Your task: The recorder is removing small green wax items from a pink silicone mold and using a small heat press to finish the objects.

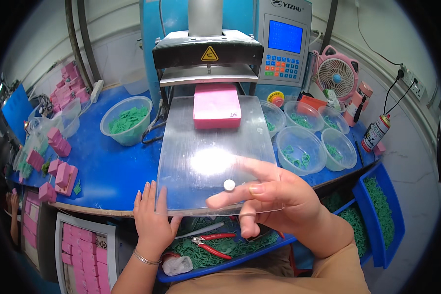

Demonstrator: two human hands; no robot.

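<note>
Head view: a clear plastic sheet (215, 147) fills the centre of the frame, its far end under the press (208, 54) and its near edge jutting past the blue table (112, 166). It is glossy, with a bright glare patch near its middle. A pink block (216, 105) sits on its upper part, half under the press plate. A small white round piece (229, 184) lies on the sheet near the lower edge.

The sheet's near right corner is covered by the right hand (274, 193), and the tray (259, 255) below, with green bits and red-handled pliers (213, 243), shows only partly beneath the sheet and hands.

The left hand (152, 218), at lower centre-left, grips the sheet's near left corner, fingers flat on top and thumb beneath. The right hand, at lower centre-right, holds the near edge, thumb beneath, index finger stretched left with its tip just beside the white piece; whether it touches cannot be told.
</note>
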